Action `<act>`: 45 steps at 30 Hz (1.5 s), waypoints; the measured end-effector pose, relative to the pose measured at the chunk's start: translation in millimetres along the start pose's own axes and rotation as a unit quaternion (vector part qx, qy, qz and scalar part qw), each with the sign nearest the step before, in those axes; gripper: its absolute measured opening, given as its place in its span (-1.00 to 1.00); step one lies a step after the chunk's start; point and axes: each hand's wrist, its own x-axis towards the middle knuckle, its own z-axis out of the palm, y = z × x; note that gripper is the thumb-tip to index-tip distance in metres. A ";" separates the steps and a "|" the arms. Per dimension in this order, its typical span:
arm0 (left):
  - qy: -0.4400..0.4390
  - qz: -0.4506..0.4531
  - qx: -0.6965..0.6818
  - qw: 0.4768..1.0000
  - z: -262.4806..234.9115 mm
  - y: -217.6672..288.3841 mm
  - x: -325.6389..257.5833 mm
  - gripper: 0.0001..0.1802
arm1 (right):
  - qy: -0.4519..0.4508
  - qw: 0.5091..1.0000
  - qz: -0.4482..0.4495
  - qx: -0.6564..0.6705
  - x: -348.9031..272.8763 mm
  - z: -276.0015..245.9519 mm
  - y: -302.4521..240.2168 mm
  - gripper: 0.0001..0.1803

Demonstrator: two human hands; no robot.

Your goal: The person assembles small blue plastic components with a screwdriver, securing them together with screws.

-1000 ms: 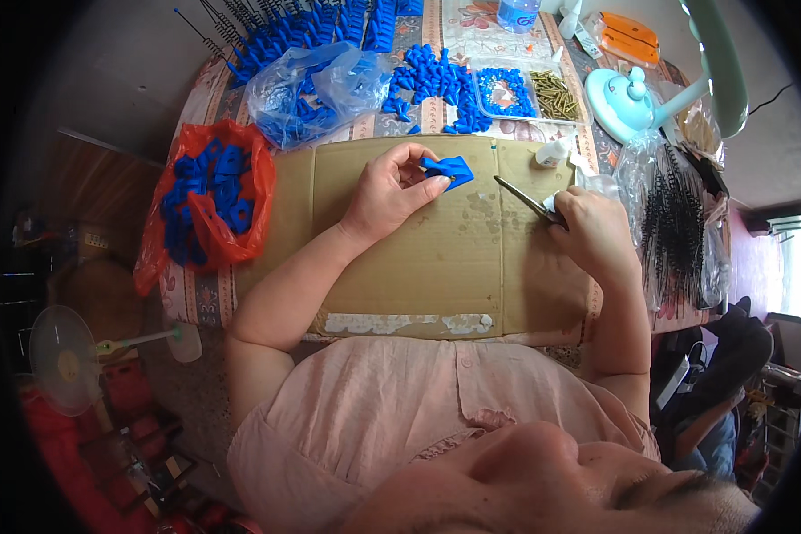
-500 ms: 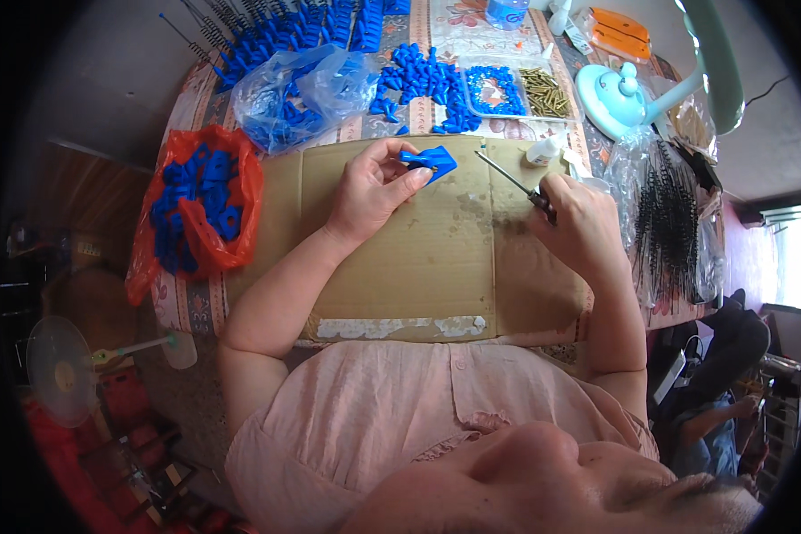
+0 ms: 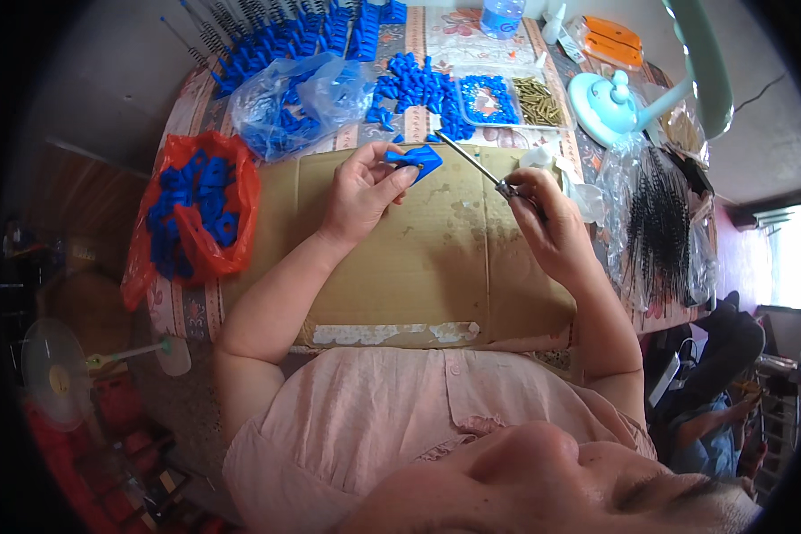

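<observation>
My left hand [image 3: 365,191] is closed on a blue plastic part [image 3: 421,160], pinching it between thumb and fingers above the cardboard sheet [image 3: 392,276]. My right hand [image 3: 550,218] grips a screwdriver [image 3: 476,165] by its handle. The long metal shaft slants up and to the left, and its tip lies a little beyond the blue part, apart from it. Just past my right fingers stands a small white bottle [image 3: 536,157], partly hidden by them.
An orange-red bag [image 3: 249,196] of blue parts is at left. Farther back are a clear plastic bag [image 3: 338,93], loose blue pieces [image 3: 418,84] and a tray with brass-coloured screws [image 3: 536,100]. A pale green lamp [image 3: 603,107] and black spiral strands [image 3: 659,218] occupy the right.
My right hand has shifted left, and the screwdriver has turned and moved left with it. My left hand still holds the blue part, almost in place.
</observation>
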 end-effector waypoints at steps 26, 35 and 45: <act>0.058 0.116 0.012 0.991 -3.7 -3.1 3.7 -0.67 | 0.045 0.975 -0.170 -0.137 2.0 13.7 5.4 -0.70; 0.063 0.124 0.023 0.990 -0.7 1.7 1.6 -0.66 | 0.046 0.976 -0.159 -0.140 1.2 13.6 4.3 -0.72; 0.062 0.155 0.044 0.985 -1.2 -0.4 1.6 -0.66 | 0.040 0.983 -0.137 -0.112 1.5 15.9 3.2 -0.74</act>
